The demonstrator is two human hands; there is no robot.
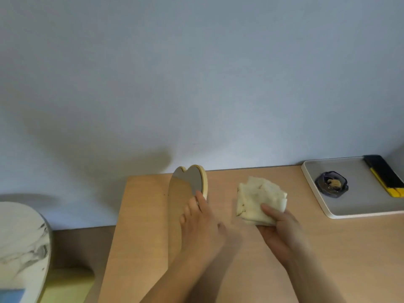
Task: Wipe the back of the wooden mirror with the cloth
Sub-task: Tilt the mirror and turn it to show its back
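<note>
Gripping the lower edge of a heart-shaped, wood-framed mirror (189, 181), the left hand (202, 224) props it upright on a light wooden desk (273, 259) near the wall. Just beside it, the right hand (277, 228) clutches a folded cream cloth (258, 197). A grey tray (358, 206) holds a dark glass dish (331, 184).
</note>
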